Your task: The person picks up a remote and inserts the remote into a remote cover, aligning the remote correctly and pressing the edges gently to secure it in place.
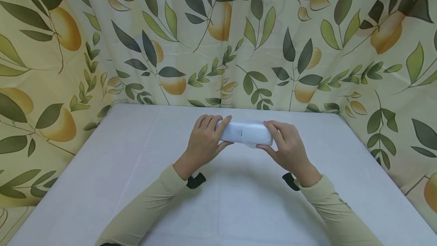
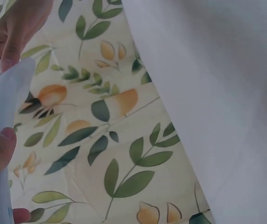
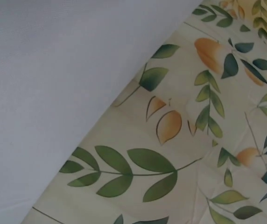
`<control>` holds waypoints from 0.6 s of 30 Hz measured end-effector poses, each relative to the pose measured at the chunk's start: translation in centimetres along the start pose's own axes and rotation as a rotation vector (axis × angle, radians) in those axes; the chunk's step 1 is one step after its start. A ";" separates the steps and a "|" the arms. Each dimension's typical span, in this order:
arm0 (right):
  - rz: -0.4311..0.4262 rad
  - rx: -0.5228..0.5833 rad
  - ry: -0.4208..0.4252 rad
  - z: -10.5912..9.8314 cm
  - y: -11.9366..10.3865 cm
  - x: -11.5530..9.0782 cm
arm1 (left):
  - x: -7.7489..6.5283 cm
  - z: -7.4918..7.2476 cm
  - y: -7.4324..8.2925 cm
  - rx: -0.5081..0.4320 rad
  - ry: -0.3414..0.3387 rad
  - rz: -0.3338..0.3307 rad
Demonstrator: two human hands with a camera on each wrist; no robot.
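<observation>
A long white object (image 1: 250, 133) with rounded edges is held level above the table, partly covered by thin translucent plastic. A seam and a small dark notch mark its upper face, a bit like the back of a remote control, though its kind is not certain. My left hand (image 1: 205, 137) grips its left end between fingers and thumb. At the opposite end, my right hand (image 1: 286, 141) pinches it with fingertips above and thumb below. In the left wrist view, loose plastic film (image 2: 21, 77) sticks out near the right hand (image 2: 19, 32). The right wrist view shows neither hand nor object.
The white-covered table (image 1: 246, 208) stretches beneath both arms. A curtain with leaf and fruit prints (image 1: 218, 48) hangs behind it and along both sides. Dark straps (image 1: 196, 181) are at the wrists.
</observation>
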State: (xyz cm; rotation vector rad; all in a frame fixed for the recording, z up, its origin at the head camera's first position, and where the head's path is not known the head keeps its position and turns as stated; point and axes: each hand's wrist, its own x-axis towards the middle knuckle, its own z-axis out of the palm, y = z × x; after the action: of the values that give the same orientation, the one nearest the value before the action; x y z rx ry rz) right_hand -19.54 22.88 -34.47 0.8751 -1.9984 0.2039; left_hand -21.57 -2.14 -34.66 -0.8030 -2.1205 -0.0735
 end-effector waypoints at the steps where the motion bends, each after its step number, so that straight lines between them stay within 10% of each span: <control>1: 0.010 0.007 0.000 0.1 -0.1 0.0 | 0.0 0.0 0.0 -0.003 -0.001 -0.004; 18: -0.107 0.011 0.062 1.1 -1.0 0.1 | 0.6 -0.5 0.0 -0.312 -0.066 0.088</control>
State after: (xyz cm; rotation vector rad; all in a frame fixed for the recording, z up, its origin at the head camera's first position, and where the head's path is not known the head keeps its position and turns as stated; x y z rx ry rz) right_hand -19.62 21.59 -35.24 0.9691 -1.8891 0.1789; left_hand -21.50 -2.02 -33.89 -1.0935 -2.1613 -0.3423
